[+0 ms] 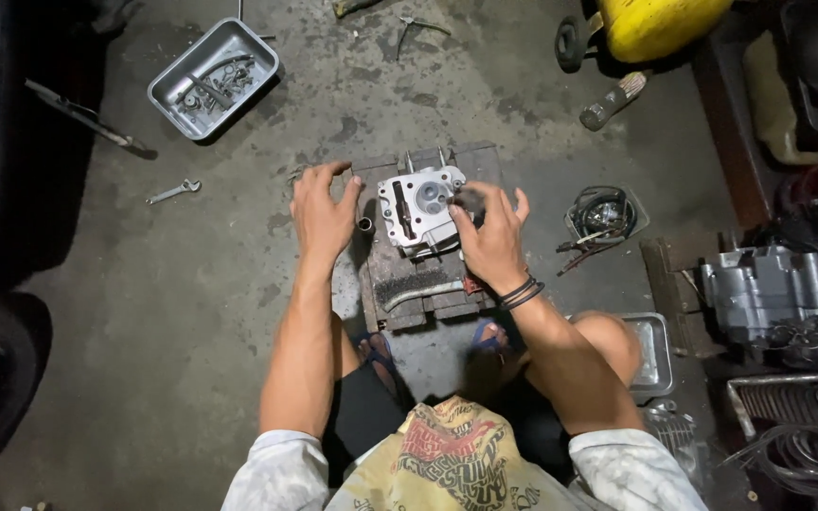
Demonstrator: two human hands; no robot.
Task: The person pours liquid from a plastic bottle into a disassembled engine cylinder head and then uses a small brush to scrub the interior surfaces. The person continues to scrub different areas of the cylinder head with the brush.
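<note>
Left hand point(322, 216) spread open, palm down, resting on the left edge of a dark wooden block point(407, 284) on the floor, beside a small metal tube point(365, 224) standing on that block. Right hand point(490, 238) curled against the right side of a silver engine head point(418, 208), fingers point(473, 202) pinched on a small dark part at its edge; exact grip on that part too small to tell. Black bands point(521, 292) around the right wrist. Engine head sitting on the middle of the block, between both hands, its round ports facing up. Curved metal bar point(420, 292) lying across the near part of the block. Sandalled feet point(378, 351) just below the block, knees bent to either side.

Further right, a coil of black wires point(602, 212) in a shallow tray, and a grey engine case point(771, 289) near the right edge. Small wrench point(173, 192) lying on the stained concrete floor point(191, 312) to the left. Farther off, a grey metal tray point(167, 92) with bolts and small parts at upper left, pliers point(413, 26) near the top, and a yellow tank point(655, 25) with a small black wheel at upper right.
</note>
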